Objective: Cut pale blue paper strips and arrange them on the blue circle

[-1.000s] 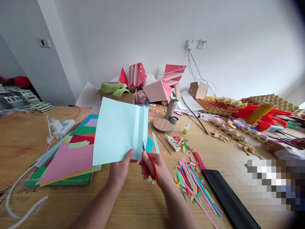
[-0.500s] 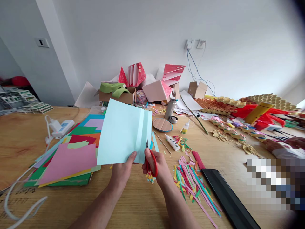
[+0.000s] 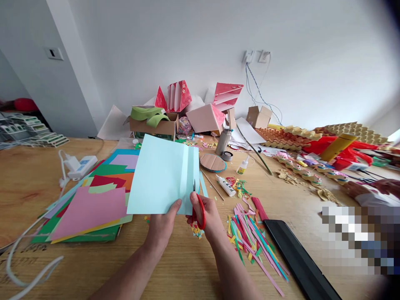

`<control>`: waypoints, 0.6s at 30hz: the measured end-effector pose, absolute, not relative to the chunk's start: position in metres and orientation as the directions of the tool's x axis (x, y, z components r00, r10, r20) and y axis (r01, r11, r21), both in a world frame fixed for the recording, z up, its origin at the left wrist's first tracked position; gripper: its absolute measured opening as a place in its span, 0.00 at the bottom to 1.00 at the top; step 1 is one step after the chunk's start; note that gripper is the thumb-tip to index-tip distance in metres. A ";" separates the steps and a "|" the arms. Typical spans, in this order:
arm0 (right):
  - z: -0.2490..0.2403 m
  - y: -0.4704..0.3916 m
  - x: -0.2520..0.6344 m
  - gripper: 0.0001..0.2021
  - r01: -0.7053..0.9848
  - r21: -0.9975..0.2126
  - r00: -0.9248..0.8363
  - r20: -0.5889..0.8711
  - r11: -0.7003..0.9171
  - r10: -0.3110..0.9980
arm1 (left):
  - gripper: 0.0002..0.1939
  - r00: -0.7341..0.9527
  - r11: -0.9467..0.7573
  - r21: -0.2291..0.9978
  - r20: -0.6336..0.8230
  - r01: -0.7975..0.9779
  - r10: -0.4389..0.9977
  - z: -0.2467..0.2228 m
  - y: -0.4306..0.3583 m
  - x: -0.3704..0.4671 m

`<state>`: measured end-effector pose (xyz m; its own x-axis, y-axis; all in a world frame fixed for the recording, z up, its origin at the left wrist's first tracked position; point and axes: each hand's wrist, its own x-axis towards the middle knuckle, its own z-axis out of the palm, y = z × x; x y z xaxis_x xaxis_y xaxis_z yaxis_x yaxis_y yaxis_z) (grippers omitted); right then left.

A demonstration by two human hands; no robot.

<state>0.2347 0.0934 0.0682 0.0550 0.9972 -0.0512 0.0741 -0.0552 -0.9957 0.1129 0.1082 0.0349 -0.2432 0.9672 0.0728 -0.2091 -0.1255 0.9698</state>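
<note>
Your left hand (image 3: 161, 221) has its fingers closed on the bottom edge of the pale blue sheet (image 3: 159, 177), thumb in front, while your right hand's (image 3: 208, 213) fingers are curled around the red-handled scissors (image 3: 204, 213), blades pointing up by its right edge. The sheet is tilted up over the counter (image 3: 178, 266), between stacked coloured papers (image 3: 90, 208) and loose paper strips (image 3: 250, 237).
</note>
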 end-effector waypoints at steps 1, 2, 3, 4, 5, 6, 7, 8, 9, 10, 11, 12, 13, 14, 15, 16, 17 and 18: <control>0.068 0.094 0.235 0.31 0.074 -0.995 0.057 -0.056 -0.060 0.997 | 0.32 -0.244 -0.123 0.968 0.068 -0.220 0.967 0.036 0.108 0.113; 0.067 0.095 0.235 0.31 0.076 -0.995 0.058 -0.063 -0.067 0.996 | 0.32 -0.244 -0.118 0.965 0.059 -0.233 0.968 0.037 0.107 0.113; 0.066 0.095 0.235 0.32 0.081 -0.994 0.059 -0.069 -0.074 0.996 | 0.31 -0.244 -0.109 0.962 0.046 -0.250 0.969 0.038 0.107 0.114; 0.065 0.095 0.235 0.32 0.088 -0.993 0.060 -0.073 -0.079 0.996 | 0.30 -0.241 -0.095 0.958 0.028 -0.270 0.970 0.039 0.106 0.114; 0.065 0.096 0.235 0.32 0.095 -0.992 0.059 -0.075 -0.081 0.995 | 0.30 -0.236 -0.079 0.954 0.009 -0.291 0.972 0.040 0.106 0.114; 0.064 0.096 0.235 0.32 0.099 -0.992 0.057 -0.074 -0.080 0.996 | 0.29 -0.228 -0.063 0.948 -0.010 -0.311 0.974 0.041 0.106 0.115; 0.064 0.095 0.235 0.32 0.099 -0.992 0.055 -0.073 -0.078 0.996 | 0.29 -0.225 -0.048 0.944 -0.028 -0.327 0.974 0.041 0.106 0.115; 0.065 0.095 0.235 0.32 0.099 -0.992 0.053 -0.073 -0.078 0.996 | 0.29 -0.226 -0.035 0.941 -0.045 -0.337 0.973 0.042 0.106 0.115; 0.065 0.094 0.235 0.31 0.098 -0.992 0.053 -0.073 -0.078 0.996 | 0.30 -0.228 -0.025 0.939 -0.057 -0.344 0.972 0.042 0.106 0.115; 0.066 0.093 0.234 0.31 0.099 -0.992 0.052 -0.073 -0.078 0.996 | 0.30 -0.227 -0.018 0.937 -0.066 -0.348 0.972 0.042 0.106 0.115; 0.067 0.093 0.234 0.31 0.100 -0.992 0.053 -0.072 -0.077 0.996 | 0.30 -0.227 -0.014 0.936 -0.071 -0.351 0.971 0.042 0.106 0.116; 0.067 0.093 0.234 0.30 0.103 -0.992 0.053 -0.073 -0.078 0.996 | 0.30 -0.229 -0.013 0.935 -0.073 -0.355 0.971 0.042 0.107 0.116; 0.068 0.092 0.234 0.30 0.105 -0.991 0.053 -0.072 -0.077 0.996 | 0.30 -0.231 -0.014 0.933 -0.075 -0.361 0.970 0.042 0.107 0.116; 0.068 0.093 0.234 0.30 0.106 -0.992 0.053 -0.070 -0.075 0.996 | 0.30 -0.234 -0.018 0.930 -0.074 -0.368 0.969 0.041 0.107 0.116; 0.068 0.093 0.234 0.30 0.105 -0.992 0.055 -0.066 -0.072 0.996 | 0.31 -0.237 -0.020 0.926 -0.076 -0.376 0.968 0.041 0.107 0.116; 0.067 0.094 0.234 0.30 0.104 -0.992 0.057 -0.062 -0.067 0.996 | 0.31 -0.240 -0.019 0.924 -0.079 -0.382 0.968 0.041 0.107 0.116; 0.067 0.094 0.234 0.30 0.102 -0.993 0.060 -0.059 -0.065 0.996 | 0.31 -0.240 -0.017 0.921 -0.084 -0.388 0.967 0.040 0.107 0.117; 0.066 0.095 0.234 0.30 0.103 -0.992 0.061 -0.060 -0.066 0.996 | 0.31 -0.236 -0.010 0.919 -0.090 -0.394 0.968 0.040 0.107 0.117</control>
<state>0.2345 0.0950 0.0657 0.0613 0.9963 -0.0598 0.1035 -0.0659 -0.9924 0.1171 0.1066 0.0400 -0.2357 0.9676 -0.0905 -0.3942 -0.0101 0.9190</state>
